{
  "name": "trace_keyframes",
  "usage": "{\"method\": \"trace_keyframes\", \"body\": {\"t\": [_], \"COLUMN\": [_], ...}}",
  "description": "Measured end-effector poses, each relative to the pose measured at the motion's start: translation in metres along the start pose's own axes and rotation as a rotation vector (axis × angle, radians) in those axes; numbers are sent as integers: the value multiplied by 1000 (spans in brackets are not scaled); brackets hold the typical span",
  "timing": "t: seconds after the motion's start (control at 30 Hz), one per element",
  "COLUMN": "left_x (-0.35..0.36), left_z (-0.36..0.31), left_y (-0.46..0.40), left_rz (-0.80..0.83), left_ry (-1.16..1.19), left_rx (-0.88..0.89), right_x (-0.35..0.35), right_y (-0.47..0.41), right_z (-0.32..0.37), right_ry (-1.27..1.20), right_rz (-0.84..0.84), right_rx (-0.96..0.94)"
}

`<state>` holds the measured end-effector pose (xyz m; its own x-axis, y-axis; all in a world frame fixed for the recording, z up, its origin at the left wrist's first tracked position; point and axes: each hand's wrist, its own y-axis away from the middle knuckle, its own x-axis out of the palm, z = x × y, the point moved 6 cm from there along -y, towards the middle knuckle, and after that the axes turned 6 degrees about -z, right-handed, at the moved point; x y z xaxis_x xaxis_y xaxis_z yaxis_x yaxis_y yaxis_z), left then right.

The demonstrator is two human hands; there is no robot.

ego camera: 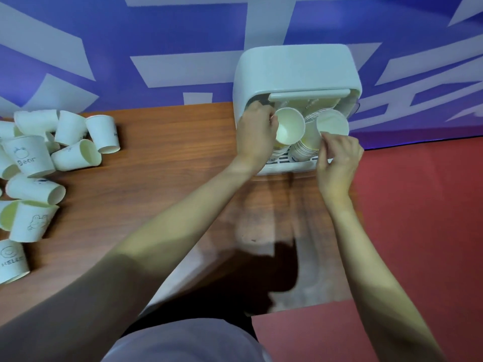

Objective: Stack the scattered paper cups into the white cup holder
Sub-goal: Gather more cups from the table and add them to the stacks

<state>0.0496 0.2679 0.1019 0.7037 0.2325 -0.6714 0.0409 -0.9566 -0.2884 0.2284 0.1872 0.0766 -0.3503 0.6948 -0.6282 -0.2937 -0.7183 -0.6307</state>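
two stacks of cups [290, 131] in one holder [295, 66], one hand [257, 138] each

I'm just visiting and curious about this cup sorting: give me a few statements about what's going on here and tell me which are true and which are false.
1. Both hands are at the white plastic cup holder. True: the left hand and right hand each grip a stack of cups there.
2. The holder is empty. False: stacks of white paper cups sit inside it.
3. A pile of loose white paper cups lies on the brown wooden table, far to the left of the holder. True.
4. All the loose cups stand upright. False: several lie on their sides.
5. The wall behind is plain green. False: the wall is purple with pale shapes.
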Motion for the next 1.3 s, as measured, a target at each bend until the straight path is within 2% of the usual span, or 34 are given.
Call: {"method": "trace_keyframes", "body": {"t": [0.2,0.43,0.57,0.7,0.8,1.07,1.3], "left_x": [30,41,32,-11,-51,-175,-286], "left_z": [14,23,28,46,92,238,335], "left_y": [16,28,32,47,72,148,201], "left_rz": [259,293,289,166,101,172,70], "left_ry": [-225,-299,-226,-167,-175,-336,-357], "left_rx": [42,107,114,145,61,-213,-411], "right_x": [25,36,36,29,33,79,113], "right_y": [8,13,12,25,53,172,246], "right_z": [-8,-15,-10,22,58,172,286], "right_ry": [61,70,78,22,-42,-48,-62], "right_rz": [186,306,339,359,417,889,1165], "right_rx": [-9,35,68,23,6,0,-127]}}
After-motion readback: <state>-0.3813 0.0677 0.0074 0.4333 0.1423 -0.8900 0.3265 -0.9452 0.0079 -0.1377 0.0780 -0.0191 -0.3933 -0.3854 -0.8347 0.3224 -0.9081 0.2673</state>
